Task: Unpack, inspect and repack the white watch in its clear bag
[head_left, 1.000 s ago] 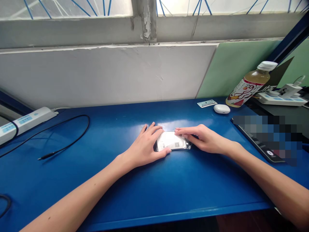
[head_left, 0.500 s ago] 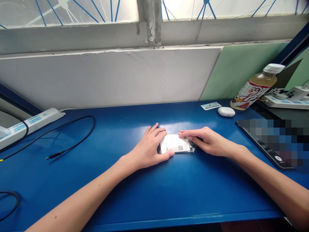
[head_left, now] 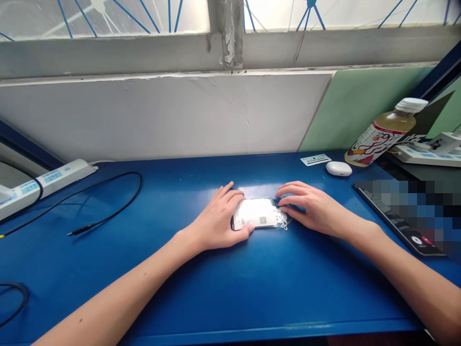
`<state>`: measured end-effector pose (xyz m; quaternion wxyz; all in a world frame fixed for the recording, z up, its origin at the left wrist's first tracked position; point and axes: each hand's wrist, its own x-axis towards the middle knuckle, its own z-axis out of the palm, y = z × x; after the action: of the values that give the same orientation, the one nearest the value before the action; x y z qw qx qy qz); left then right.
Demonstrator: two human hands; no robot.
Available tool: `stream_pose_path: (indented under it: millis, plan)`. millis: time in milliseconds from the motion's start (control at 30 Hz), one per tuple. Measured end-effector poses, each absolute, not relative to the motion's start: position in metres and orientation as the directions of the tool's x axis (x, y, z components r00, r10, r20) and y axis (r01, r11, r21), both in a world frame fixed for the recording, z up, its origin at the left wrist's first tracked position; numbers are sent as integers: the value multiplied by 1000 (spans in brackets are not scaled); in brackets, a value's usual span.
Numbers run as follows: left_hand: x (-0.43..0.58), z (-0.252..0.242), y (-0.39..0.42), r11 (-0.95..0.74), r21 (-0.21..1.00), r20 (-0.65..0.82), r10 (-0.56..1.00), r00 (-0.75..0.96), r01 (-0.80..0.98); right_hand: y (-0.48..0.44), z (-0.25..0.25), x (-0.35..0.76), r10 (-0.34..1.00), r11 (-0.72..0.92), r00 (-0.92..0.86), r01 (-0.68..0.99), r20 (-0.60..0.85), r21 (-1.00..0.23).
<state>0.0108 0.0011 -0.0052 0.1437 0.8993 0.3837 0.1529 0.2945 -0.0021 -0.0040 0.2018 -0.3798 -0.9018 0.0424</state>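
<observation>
White plastic-wrapped packet (head_left: 256,211), flat on blue desktop (head_left: 234,293), between two hands.
Black cable (head_left: 82,229) laid at left; packet's left end clasped between thumb and fingers of left hand (head_left: 221,220); clear wrapper (head_left: 282,219) met at right by right hand (head_left: 312,207), whether pinched cannot be told; white earbud case (head_left: 339,168) placed beyond.

You face a blue table (head_left: 223,293), backed along its far edge by a white panel (head_left: 162,115), with a green panel (head_left: 363,105) toward the far right corner; bright windows (head_left: 345,13) above.
</observation>
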Motion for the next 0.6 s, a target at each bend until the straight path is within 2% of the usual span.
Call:
stream_pose_path:
  millis: [267, 600]
  plan:
    - [13, -6, -2, -703, 326, 122, 694, 710, 632, -11, 1, 290, 736, 676, -634, 699, 238, -232]
    - [13, -8, -1, -696, 304, 102, 703, 704, 651, -16, -3, 287, 723, 687, -643, 709, 253, -160]
